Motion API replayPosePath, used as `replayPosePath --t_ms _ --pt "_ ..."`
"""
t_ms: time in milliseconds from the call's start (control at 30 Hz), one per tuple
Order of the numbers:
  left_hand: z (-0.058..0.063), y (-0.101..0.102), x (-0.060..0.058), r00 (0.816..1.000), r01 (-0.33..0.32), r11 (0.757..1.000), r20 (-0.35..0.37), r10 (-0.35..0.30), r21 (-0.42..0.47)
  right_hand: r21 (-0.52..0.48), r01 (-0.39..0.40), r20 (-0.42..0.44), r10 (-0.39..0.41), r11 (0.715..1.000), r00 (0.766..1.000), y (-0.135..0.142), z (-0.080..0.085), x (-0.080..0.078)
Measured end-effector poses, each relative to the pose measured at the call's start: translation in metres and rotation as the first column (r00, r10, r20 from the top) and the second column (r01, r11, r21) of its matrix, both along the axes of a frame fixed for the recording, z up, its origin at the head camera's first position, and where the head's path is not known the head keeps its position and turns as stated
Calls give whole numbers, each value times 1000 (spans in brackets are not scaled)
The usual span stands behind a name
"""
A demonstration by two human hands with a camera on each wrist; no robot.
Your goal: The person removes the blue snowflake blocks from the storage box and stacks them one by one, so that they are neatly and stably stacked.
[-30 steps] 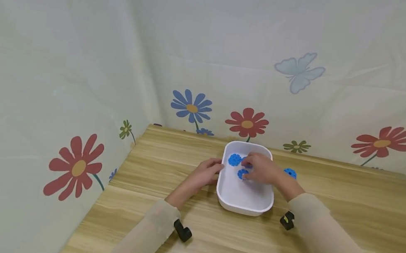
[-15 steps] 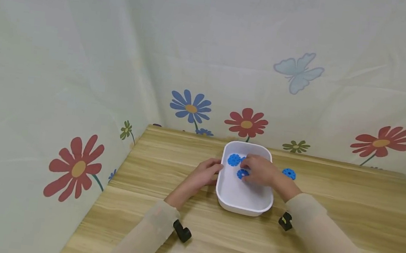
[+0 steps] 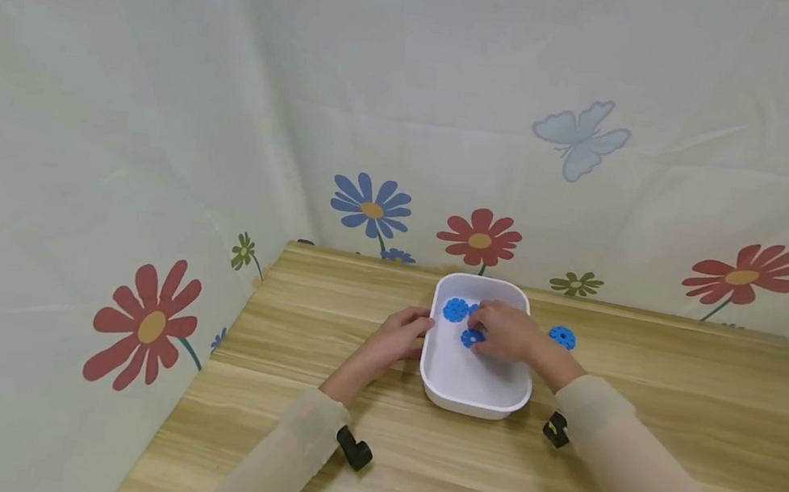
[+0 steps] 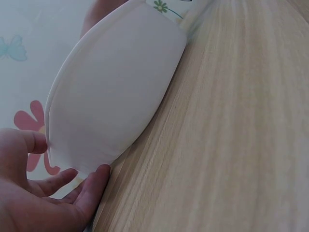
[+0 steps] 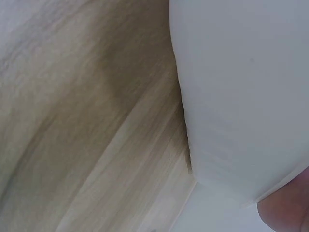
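Observation:
A white plastic tray (image 3: 471, 407) stands on the wooden table. My left hand (image 3: 398, 340) touches its left side; in the left wrist view the thumb meets the rim and loosely bent fingers lie at the outer wall. My right hand (image 3: 507, 332) reaches into the tray from the right. Its curled index finger and thumb sit at opposite edges of a blue snowflake disc (image 3: 472, 338). Beside it lies another blue disc (image 3: 455, 311), and a further blue piece (image 3: 473, 309) is mostly covered by the fingers. In the right wrist view the tray's wall hides most of that hand.
Outside the tray, to the right, one more blue disc (image 3: 563, 337) lies on the wooden table (image 3: 677, 392). A pale cloth (image 3: 442, 81) printed with flowers and a butterfly hangs behind the table and along its left side. Both wrists carry black camera mounts.
My right hand has lowered slightly over the discs, covering more of the upper piece. The left hand and the tray stay in place.

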State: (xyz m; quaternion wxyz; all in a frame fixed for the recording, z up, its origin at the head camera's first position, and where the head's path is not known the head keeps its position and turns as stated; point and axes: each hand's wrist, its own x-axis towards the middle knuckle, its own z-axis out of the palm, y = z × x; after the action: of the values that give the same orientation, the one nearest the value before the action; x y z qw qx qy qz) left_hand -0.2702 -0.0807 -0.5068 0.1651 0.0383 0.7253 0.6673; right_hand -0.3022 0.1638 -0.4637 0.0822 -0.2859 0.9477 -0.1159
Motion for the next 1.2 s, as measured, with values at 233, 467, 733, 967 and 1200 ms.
replayPosePath --t_ms 233,467,733,967,1200 --pt "-1 1 -2 1000 -2 1000 9 2 -2 -3 36 8 -36 999 999 -1 -2 0" --pt "-1 0 -2 1000 0 1000 10 0 8 -26 30 10 -30 999 1000 1 -1 1" --pt "-2 1 -3 1000 -5 1000 4 5 11 -12 43 9 -43 999 999 0 0 2" --pt "-4 2 -2 1000 -5 1000 2 5 19 36 9 -3 -9 999 1000 -1 -1 2" --pt "-4 0 -2 1000 -7 1000 -5 8 10 33 17 -10 -17 999 1000 -1 -1 3"
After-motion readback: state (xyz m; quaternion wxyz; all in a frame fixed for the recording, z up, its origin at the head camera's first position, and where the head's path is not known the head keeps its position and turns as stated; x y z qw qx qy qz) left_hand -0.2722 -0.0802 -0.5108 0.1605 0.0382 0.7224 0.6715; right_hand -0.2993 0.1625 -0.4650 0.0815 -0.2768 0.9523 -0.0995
